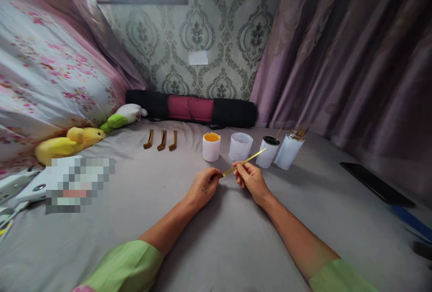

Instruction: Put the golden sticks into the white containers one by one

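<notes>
A thin yellow stick is held between both hands over the grey bedsheet. My left hand is closed in a pinch on its near end. My right hand pinches it a little further along, and the far tip points up-right toward the cups. Just beyond stand a white cup with orange paint, a translucent cup, a cup with a dark inside, and a jar holding several brown sticks.
Three small groups of brown sticks lie on the sheet to the left. A black and red roll lies along the wall. Yellow and green plush toys sit at left, a dark phone at right.
</notes>
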Motion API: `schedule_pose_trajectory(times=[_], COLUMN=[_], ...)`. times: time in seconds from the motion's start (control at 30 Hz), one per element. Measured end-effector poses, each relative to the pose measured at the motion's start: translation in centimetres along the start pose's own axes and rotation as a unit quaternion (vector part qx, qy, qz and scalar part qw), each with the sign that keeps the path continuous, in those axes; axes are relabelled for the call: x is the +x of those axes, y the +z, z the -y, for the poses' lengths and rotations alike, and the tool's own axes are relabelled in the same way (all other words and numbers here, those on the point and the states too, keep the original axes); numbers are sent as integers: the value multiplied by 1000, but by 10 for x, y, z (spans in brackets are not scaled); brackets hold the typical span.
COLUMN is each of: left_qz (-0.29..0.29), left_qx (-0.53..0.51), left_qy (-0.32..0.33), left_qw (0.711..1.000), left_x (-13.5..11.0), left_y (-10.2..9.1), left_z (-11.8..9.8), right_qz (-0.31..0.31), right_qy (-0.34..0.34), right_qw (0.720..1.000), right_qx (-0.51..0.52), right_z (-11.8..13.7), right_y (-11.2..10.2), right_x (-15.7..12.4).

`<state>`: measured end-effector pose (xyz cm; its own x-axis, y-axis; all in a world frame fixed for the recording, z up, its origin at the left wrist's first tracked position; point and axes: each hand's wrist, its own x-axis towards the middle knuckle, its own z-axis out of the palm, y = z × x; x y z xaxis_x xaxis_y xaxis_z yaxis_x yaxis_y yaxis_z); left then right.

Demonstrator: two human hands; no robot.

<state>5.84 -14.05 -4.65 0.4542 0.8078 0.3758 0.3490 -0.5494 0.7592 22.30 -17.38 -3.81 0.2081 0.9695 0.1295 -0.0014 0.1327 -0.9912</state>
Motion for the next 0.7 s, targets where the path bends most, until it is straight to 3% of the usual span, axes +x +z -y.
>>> schedule_pose_trajectory(times=[0.27,0.7], left_qz=[31,58], left_qx=[-196,-401], left_qy=[-154,-233], left_qw=[968,884], left_x=[3,4], left_y=[2,5], left_z=[-6,-5], right_qz=[-26,-25], right_qy=[-2,-11], right_qw=[999,1000], right_qx=[20,4], right_z=[-2,0], right_y=[-1,0], right_x=[2,1])
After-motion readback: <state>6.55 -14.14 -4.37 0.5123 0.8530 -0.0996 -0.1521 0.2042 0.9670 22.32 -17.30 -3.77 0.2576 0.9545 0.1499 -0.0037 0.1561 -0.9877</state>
